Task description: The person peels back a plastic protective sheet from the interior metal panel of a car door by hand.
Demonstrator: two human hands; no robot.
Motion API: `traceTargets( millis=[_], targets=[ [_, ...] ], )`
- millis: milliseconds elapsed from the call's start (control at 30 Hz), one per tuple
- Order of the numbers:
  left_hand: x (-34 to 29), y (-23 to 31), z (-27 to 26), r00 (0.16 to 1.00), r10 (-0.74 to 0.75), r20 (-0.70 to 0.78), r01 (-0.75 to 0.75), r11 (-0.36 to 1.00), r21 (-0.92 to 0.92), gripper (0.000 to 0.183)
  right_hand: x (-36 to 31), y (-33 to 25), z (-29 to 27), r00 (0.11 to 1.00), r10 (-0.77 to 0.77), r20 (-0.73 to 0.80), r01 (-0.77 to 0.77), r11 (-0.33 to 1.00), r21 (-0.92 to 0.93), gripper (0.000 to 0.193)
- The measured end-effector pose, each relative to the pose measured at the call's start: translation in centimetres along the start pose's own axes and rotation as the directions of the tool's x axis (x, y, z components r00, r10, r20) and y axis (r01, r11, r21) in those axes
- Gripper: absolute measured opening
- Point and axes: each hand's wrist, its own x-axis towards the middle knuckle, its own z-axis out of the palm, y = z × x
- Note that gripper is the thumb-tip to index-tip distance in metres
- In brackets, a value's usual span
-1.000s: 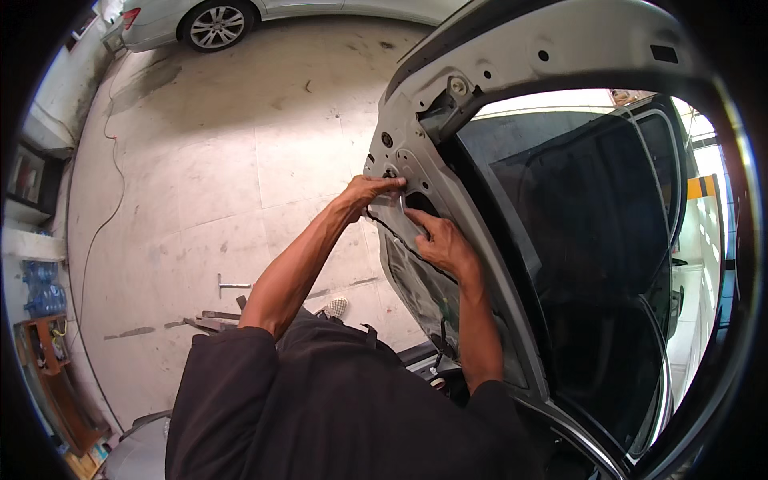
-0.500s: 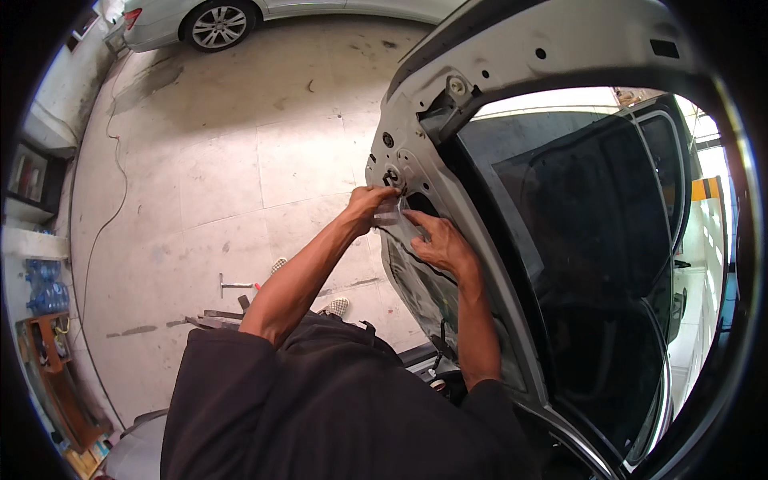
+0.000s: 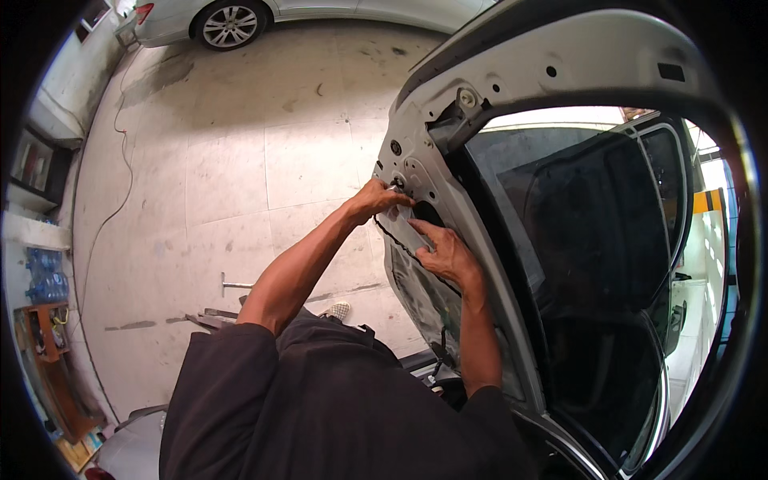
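An opened car door [image 3: 512, 320] with its inner trim off stands to my right. A clear plastic sheet [image 3: 420, 292] covers its lower inner panel, edged by a wavy black bead of sealant [image 3: 398, 242]. My left hand [image 3: 373, 199] is closed at the sheet's upper corner, beside a hole in the bare metal; its fingertips are partly hidden. Just nearer, my right hand [image 3: 448, 254] has its index finger stretched out against the sheet and its other fingers loosely bent. A dark opening [image 3: 429, 213] in the panel lies between the fingertips and the window frame.
A silver car [image 3: 320, 10] is parked at the far side. A T-shaped metal tool [image 3: 234, 284] lies on the pale floor beside several dark flat strips [image 3: 214, 318]. A thin cable [image 3: 128, 168] runs along the left, near blue water bottles [image 3: 46, 276] and a wooden shelf [image 3: 56, 368].
The view has shifted slightly, moving the door lower in it. My left hand has slid a little farther up along the door edge; my right index finger remains at the sheet.
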Motion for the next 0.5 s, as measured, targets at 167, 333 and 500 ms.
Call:
traceTargets(
  millis=[167, 333, 500],
  targets=[
    [0.7, -2.6, 1.3, 0.981, 0.032, -0.193, -0.028, 0.999, 0.026, 0.038, -0.1, 0.1, 0.6, 0.999, -0.043, -0.031, 0.043, 0.999, -0.018, 0.055],
    [0.6, -7.1, 3.1, 0.954, -0.12, -0.276, -0.014, 0.898, -0.44, 0.032, 0.4, -1.7, -0.4, 0.99, 0.103, 0.093, -0.099, 0.994, -0.054, 0.056],
    [-2.6, -7.7, 1.7, 0.981, -0.09, 0.171, 0.177, 0.778, -0.602, 0.054, 0.4, -0.5, -0.5, 0.988, 0.056, 0.145, -0.056, 0.998, -0.005, 0.056]
  ],
)
